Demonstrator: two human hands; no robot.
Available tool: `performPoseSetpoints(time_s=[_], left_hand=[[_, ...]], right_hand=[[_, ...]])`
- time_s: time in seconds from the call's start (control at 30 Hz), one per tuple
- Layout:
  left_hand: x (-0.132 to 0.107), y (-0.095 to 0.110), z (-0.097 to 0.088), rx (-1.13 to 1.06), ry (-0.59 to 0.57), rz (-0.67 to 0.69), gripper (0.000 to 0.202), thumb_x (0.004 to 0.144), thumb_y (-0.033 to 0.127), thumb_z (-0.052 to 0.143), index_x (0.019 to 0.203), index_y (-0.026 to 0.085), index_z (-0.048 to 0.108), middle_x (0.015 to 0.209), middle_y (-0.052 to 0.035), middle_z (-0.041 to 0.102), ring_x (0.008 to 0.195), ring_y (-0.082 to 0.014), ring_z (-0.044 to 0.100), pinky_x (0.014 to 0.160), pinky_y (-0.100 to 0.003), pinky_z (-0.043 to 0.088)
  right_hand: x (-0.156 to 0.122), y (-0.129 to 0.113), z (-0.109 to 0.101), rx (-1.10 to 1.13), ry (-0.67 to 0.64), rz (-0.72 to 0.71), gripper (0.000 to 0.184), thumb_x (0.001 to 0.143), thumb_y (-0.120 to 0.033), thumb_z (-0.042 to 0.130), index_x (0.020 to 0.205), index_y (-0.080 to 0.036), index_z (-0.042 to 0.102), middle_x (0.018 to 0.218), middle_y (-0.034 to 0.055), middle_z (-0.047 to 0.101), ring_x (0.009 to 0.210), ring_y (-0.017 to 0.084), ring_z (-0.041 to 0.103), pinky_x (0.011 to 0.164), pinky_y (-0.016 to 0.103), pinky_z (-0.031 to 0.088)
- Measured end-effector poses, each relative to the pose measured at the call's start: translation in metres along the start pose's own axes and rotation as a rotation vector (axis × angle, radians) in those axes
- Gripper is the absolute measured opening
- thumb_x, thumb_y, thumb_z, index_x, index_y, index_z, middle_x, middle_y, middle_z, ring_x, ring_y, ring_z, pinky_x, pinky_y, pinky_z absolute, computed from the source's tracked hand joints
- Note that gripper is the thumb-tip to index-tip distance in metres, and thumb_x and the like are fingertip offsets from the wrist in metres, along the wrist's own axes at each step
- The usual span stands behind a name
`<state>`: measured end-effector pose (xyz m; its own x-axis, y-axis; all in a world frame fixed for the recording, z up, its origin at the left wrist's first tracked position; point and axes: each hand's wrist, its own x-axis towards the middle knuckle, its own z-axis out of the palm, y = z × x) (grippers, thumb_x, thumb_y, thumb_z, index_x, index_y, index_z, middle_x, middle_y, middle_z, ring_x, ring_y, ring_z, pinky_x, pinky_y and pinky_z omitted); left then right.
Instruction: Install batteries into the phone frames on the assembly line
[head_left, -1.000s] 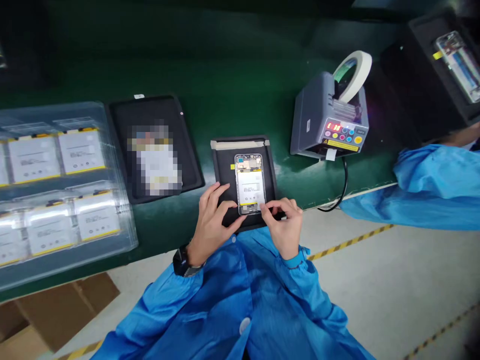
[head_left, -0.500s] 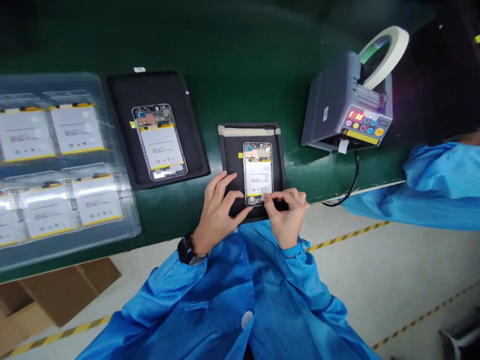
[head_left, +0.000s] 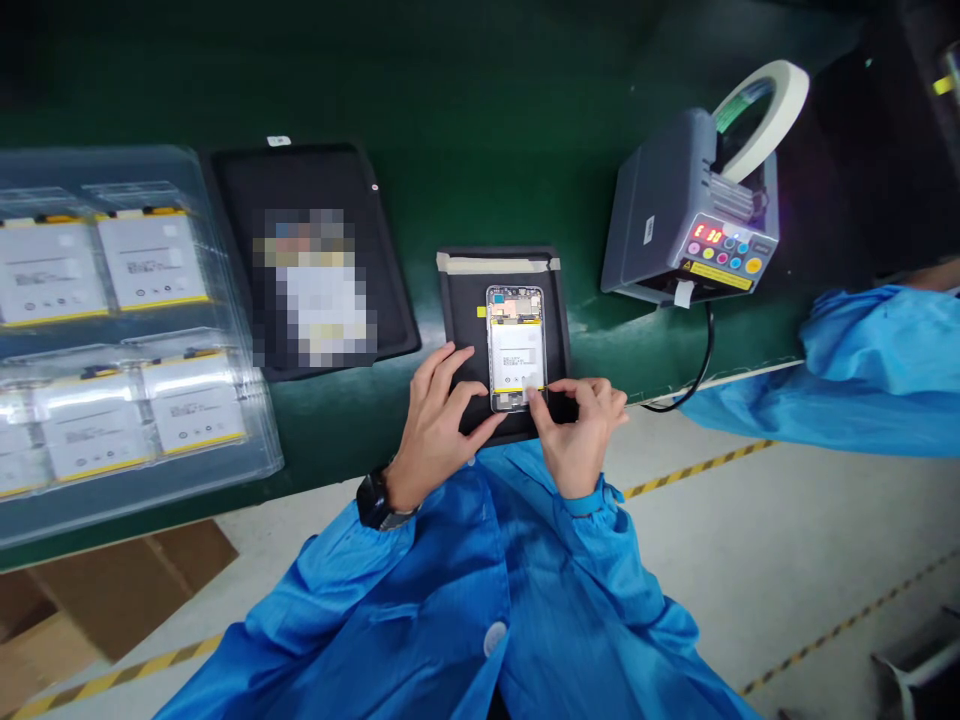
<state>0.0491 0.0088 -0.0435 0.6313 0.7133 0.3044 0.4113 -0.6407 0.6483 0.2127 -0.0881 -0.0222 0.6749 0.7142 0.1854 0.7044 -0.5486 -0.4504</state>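
An opened phone (head_left: 516, 310) with a white, yellow-edged battery (head_left: 514, 350) lies in a black tray (head_left: 466, 350). My left hand (head_left: 439, 420) rests at its lower left, fingers spread, thumb and index tips by the phone's edge. At the lower right corner, my right hand (head_left: 577, 430) has its thumb over the phone's lower end and its index finger bent close beside it. A small pale patch shows by that thumb; whether the fingers grip it I cannot tell. A yellow tab (head_left: 481, 312) sticks out left of the phone.
Left of me, another black tray (head_left: 300, 180) holds a pixelated item. Clear plastic trays (head_left: 259, 440) with several batteries lie farther left. A grey tape dispenser (head_left: 652, 200) with a tape roll (head_left: 787, 95) stands right, its cable (head_left: 709, 350) hanging down. Another person's blue sleeve (head_left: 885, 370) is at the right edge.
My right hand has shifted slightly right, with its index fingertip now at the phone's right edge. My left hand stays put. The item in the left tray now appears pixelated.
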Motion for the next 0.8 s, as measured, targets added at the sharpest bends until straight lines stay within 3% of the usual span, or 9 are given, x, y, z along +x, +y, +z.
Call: performPoseSetpoints(time_s=[0.1, 0.17, 0.23, 0.33, 0.53, 0.7, 0.8], left_hand=[[0.0, -0.001, 0.0, -0.003, -0.003, -0.002, 0.028, 0.093, 0.029, 0.077, 0.112, 0.021, 0.058, 0.15, -0.0178, 0.054, 0.151, -0.0369, 0.041, 0.12, -0.061, 0.044], [0.0, -0.001, 0.0, -0.002, -0.008, 0.002, 0.031, 0.093, 0.029, 0.077, 0.115, 0.021, 0.058, 0.151, -0.0183, 0.054, 0.151, -0.0369, 0.041, 0.121, -0.061, 0.043], [0.0, 0.0, 0.0, 0.002, -0.011, 0.004, 0.034, 0.093, 0.03, 0.077, 0.118, 0.021, 0.058, 0.151, -0.0187, 0.053, 0.151, -0.0371, 0.041, 0.121, -0.062, 0.043], [0.0, 0.0, 0.0, 0.014, -0.018, 0.0, 0.039, 0.093, 0.03, 0.077, 0.126, 0.021, 0.057, 0.152, -0.0186, 0.052, 0.151, -0.0376, 0.041, 0.121, -0.062, 0.042], [0.0, -0.001, -0.004, 0.054, -0.045, 0.015, 0.052, 0.095, 0.031, 0.074, 0.142, 0.024, 0.053, 0.155, -0.0189, 0.051, 0.151, -0.0377, 0.041, 0.121, -0.063, 0.042], [0.009, 0.018, -0.006, 0.157, -0.195, 0.079, 0.054, 0.1, 0.026, 0.065, 0.152, 0.024, 0.051, 0.165, -0.0187, 0.044, 0.159, -0.0407, 0.03, 0.121, -0.066, 0.037], [0.016, 0.034, 0.002, 0.186, -0.296, 0.132, 0.053, 0.103, 0.029, 0.06, 0.155, 0.025, 0.051, 0.166, -0.0148, 0.046, 0.158, -0.0389, 0.034, 0.125, -0.07, 0.027]], right_hand=[[0.004, 0.008, 0.0, 0.013, 0.051, -0.02, 0.043, 0.094, -0.062, 0.068, 0.11, -0.023, 0.066, 0.128, 0.0141, 0.059, 0.124, 0.037, 0.052, 0.104, 0.059, 0.04], [0.009, 0.011, 0.002, 0.038, 0.042, -0.078, 0.051, 0.095, -0.062, 0.066, 0.126, -0.022, 0.058, 0.155, 0.0196, 0.043, 0.145, 0.04, 0.04, 0.113, 0.064, 0.035], [0.014, 0.013, 0.006, 0.054, -0.012, -0.143, 0.064, 0.095, -0.062, 0.066, 0.14, -0.021, 0.048, 0.168, 0.0228, 0.026, 0.157, 0.042, 0.025, 0.118, 0.067, 0.03], [0.019, 0.015, 0.014, 0.069, -0.089, -0.16, 0.067, 0.099, -0.06, 0.06, 0.148, -0.021, 0.04, 0.172, 0.0237, 0.02, 0.162, 0.042, 0.016, 0.119, 0.069, 0.03], [0.023, 0.02, 0.02, 0.105, -0.098, -0.115, 0.067, 0.103, -0.055, 0.054, 0.158, -0.022, 0.032, 0.173, 0.0245, 0.02, 0.163, 0.04, 0.014, 0.12, 0.071, 0.027], [0.024, 0.015, 0.023, 0.172, -0.066, -0.068, 0.054, 0.109, -0.043, 0.042, 0.159, -0.022, 0.036, 0.172, 0.0229, 0.025, 0.163, 0.036, 0.017, 0.122, 0.07, 0.026], [0.019, 0.021, 0.019, 0.28, 0.001, -0.039, 0.046, 0.111, -0.034, 0.035, 0.155, -0.022, 0.041, 0.169, 0.0198, 0.036, 0.162, 0.031, 0.025, 0.125, 0.064, 0.029]])
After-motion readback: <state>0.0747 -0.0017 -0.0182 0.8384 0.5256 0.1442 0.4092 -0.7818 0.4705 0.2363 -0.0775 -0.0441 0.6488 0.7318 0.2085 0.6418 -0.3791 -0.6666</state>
